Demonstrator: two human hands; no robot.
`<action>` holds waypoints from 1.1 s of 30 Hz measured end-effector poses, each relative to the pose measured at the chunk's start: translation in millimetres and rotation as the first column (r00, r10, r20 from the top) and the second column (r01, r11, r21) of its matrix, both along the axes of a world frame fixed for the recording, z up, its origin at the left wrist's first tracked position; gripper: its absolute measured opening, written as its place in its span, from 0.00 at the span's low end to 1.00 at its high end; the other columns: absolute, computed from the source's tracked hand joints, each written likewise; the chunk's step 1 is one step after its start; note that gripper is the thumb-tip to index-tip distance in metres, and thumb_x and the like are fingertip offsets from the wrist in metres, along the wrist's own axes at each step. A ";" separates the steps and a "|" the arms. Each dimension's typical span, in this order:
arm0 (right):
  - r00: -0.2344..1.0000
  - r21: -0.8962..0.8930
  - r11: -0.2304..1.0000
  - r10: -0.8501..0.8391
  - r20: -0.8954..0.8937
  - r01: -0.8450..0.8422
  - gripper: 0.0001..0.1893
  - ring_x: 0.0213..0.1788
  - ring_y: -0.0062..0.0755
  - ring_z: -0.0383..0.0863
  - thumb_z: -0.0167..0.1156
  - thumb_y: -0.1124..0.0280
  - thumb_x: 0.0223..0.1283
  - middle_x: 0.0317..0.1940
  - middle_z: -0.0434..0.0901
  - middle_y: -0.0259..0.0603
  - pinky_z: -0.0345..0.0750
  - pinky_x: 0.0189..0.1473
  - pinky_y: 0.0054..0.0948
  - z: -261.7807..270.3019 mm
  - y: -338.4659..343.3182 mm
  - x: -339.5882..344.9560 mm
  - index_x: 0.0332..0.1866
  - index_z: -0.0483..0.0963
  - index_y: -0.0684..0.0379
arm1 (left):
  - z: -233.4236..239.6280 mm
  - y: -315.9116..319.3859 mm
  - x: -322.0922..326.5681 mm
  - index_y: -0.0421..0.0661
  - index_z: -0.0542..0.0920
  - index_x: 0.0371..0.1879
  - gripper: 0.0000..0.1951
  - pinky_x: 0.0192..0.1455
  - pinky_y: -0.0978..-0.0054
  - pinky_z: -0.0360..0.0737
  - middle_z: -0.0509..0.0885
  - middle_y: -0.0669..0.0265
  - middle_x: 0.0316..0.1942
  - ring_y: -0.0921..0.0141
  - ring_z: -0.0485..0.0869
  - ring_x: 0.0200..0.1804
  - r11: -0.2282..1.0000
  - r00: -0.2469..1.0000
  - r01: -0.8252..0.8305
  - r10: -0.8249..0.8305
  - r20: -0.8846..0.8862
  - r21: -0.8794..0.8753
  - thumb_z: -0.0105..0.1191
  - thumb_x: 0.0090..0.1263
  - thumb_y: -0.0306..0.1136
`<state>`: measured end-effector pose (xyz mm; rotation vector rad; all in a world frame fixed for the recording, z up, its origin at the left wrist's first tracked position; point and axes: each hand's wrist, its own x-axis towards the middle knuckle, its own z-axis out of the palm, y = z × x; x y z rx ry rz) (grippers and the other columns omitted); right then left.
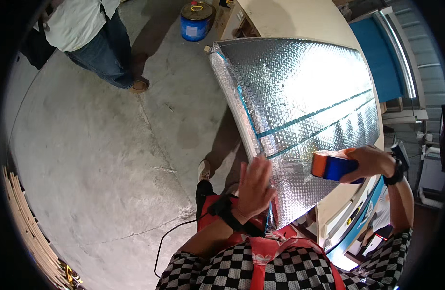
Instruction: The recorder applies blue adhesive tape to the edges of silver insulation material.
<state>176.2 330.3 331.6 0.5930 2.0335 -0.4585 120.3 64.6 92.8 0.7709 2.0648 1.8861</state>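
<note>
A large flat bundle wrapped in silvery bubble foil (266, 94) lies before me, with blue strips running across and along it. My left hand (255, 186) is spread at the bundle's near-left edge, holding nothing; whether it presses on the foil I cannot tell. In my right hand (371, 163) is an orange-and-blue object (333, 168), which looks like a wide tape roll or dispenser. It is over the near right part of the foil. A strip of clear film, apparently tape, shows on the foil beside it.
The bundle rests on a pale worktable (302, 16). A blue bucket (194, 21) stands on the concrete floor (110, 152) beyond. Another person (99, 47) stands at far left. Wooden strips (34, 232) lie at lower left, and a blue panel (376, 59) is at right.
</note>
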 end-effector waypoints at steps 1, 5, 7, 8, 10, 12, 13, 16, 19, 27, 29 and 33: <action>0.994 0.043 0.996 0.073 0.082 -0.077 0.38 0.29 0.35 0.85 0.66 0.31 0.42 0.27 0.84 0.42 0.79 0.35 0.30 -21.0 2.0 -7.6 0.41 0.80 0.60 | 13.0 -0.1 1.7 0.43 0.63 0.70 0.32 0.74 0.55 0.50 0.61 0.57 0.72 0.63 0.58 0.74 0.961 0.944 0.152 -0.209 -0.253 -0.229 0.44 0.74 0.51; 0.917 0.118 0.963 0.189 0.350 -0.244 0.41 0.30 0.37 0.86 0.63 0.24 0.38 0.26 0.84 0.44 0.79 0.33 0.32 -50.0 0.5 -38.6 0.33 0.83 0.60 | 31.6 21.6 10.3 0.40 0.58 0.72 0.41 0.78 0.57 0.44 0.57 0.61 0.75 0.66 0.51 0.77 0.776 0.712 0.217 -0.541 -0.448 -0.592 0.46 0.69 0.58; 0.910 0.119 0.951 0.228 0.347 -0.284 0.41 0.26 0.37 0.85 0.62 0.26 0.41 0.24 0.84 0.46 0.80 0.31 0.31 -39.8 -14.9 -62.7 0.31 0.83 0.64 | 36.3 38.2 20.1 0.40 0.58 0.72 0.40 0.79 0.60 0.46 0.58 0.59 0.74 0.64 0.54 0.76 0.731 0.643 0.186 -0.596 -0.481 -0.656 0.47 0.68 0.58; 0.912 0.094 0.962 0.207 0.355 -0.255 0.40 0.25 0.37 0.86 0.62 0.27 0.43 0.24 0.84 0.45 0.80 0.31 0.30 -34.9 -24.8 -78.3 0.30 0.83 0.66 | 37.3 42.2 24.0 0.40 0.58 0.72 0.40 0.79 0.60 0.46 0.58 0.59 0.74 0.64 0.54 0.76 0.733 0.648 0.164 -0.585 -0.488 -0.660 0.47 0.68 0.58; 0.874 0.110 0.937 0.262 0.409 -0.332 0.31 0.24 0.34 0.87 0.63 0.37 0.51 0.24 0.85 0.46 0.83 0.31 0.29 -31.1 -51.5 -103.0 0.30 0.84 0.63 | 37.5 46.7 30.5 0.38 0.60 0.69 0.40 0.78 0.59 0.48 0.62 0.56 0.70 0.62 0.57 0.74 0.714 0.672 0.102 -0.563 -0.481 -0.692 0.47 0.68 0.59; 0.834 0.130 0.897 0.327 0.444 -0.421 0.28 0.25 0.35 0.86 0.65 0.43 0.50 0.22 0.83 0.43 0.80 0.28 0.28 -36.6 -72.0 -113.6 0.27 0.84 0.65 | 31.4 43.8 35.2 0.37 0.62 0.67 0.39 0.77 0.59 0.52 0.64 0.53 0.67 0.61 0.60 0.73 0.780 0.700 0.071 -0.483 -0.526 -0.622 0.49 0.68 0.57; 0.661 0.086 0.691 0.636 0.398 -0.718 0.22 0.25 0.36 0.85 0.65 0.49 0.49 0.21 0.83 0.42 0.79 0.28 0.32 -40.3 -83.7 -114.8 0.26 0.84 0.63 | 30.9 43.7 36.5 0.37 0.63 0.66 0.38 0.77 0.59 0.53 0.65 0.53 0.67 0.60 0.61 0.71 0.822 0.712 0.065 -0.435 -0.551 -0.565 0.51 0.67 0.55; 0.008 0.489 -0.080 0.985 0.175 -0.869 0.10 0.24 0.37 0.79 0.63 0.62 0.42 0.19 0.82 0.38 0.74 0.27 0.42 -47.0 -102.2 -54.9 0.23 0.84 0.57 | 42.0 52.8 37.7 0.37 0.71 0.61 0.32 0.75 0.60 0.57 0.68 0.53 0.64 0.59 0.67 0.67 0.882 0.710 0.127 -0.401 -0.579 -0.454 0.55 0.65 0.51; 0.096 0.449 -0.062 0.943 0.320 -0.892 0.10 0.26 0.37 0.81 0.63 0.61 0.42 0.19 0.81 0.37 0.74 0.29 0.44 -60.0 -101.8 -41.6 0.22 0.84 0.56 | 58.9 46.6 38.4 0.43 0.79 0.54 0.25 0.74 0.60 0.57 0.74 0.53 0.60 0.59 0.72 0.63 0.789 0.767 0.213 -0.500 -0.402 -0.576 0.54 0.66 0.51; 0.871 0.090 0.945 0.326 -0.367 -0.315 0.37 0.34 0.45 0.86 0.66 0.37 0.49 0.31 0.83 0.52 0.81 0.40 0.35 37.7 -54.8 86.7 0.49 0.77 0.66 | 59.3 -5.5 86.6 0.43 0.67 0.66 0.28 0.71 0.65 0.64 0.74 0.58 0.62 0.63 0.72 0.65 0.937 0.931 0.336 -0.346 0.116 0.098 0.51 0.73 0.47; 0.943 -0.114 0.984 0.094 -0.318 -0.137 0.38 0.35 0.43 0.86 0.67 0.37 0.48 0.32 0.84 0.47 0.81 0.40 0.32 41.9 -61.1 137.1 0.48 0.77 0.65 | 77.4 -15.7 120.7 0.43 0.66 0.67 0.29 0.69 0.67 0.66 0.75 0.60 0.61 0.66 0.73 0.64 0.885 0.835 0.307 -0.427 0.346 0.351 0.52 0.74 0.47; 0.917 -0.343 0.929 -0.007 -0.399 -0.142 0.37 0.39 0.42 0.85 0.70 0.40 0.47 0.37 0.83 0.52 0.79 0.43 0.31 11.0 -85.6 190.7 0.48 0.78 0.68 | 83.5 -39.1 173.5 0.43 0.74 0.55 0.17 0.58 0.74 0.73 0.81 0.69 0.47 0.75 0.78 0.52 0.717 0.264 -0.004 -0.672 0.692 0.698 0.52 0.75 0.41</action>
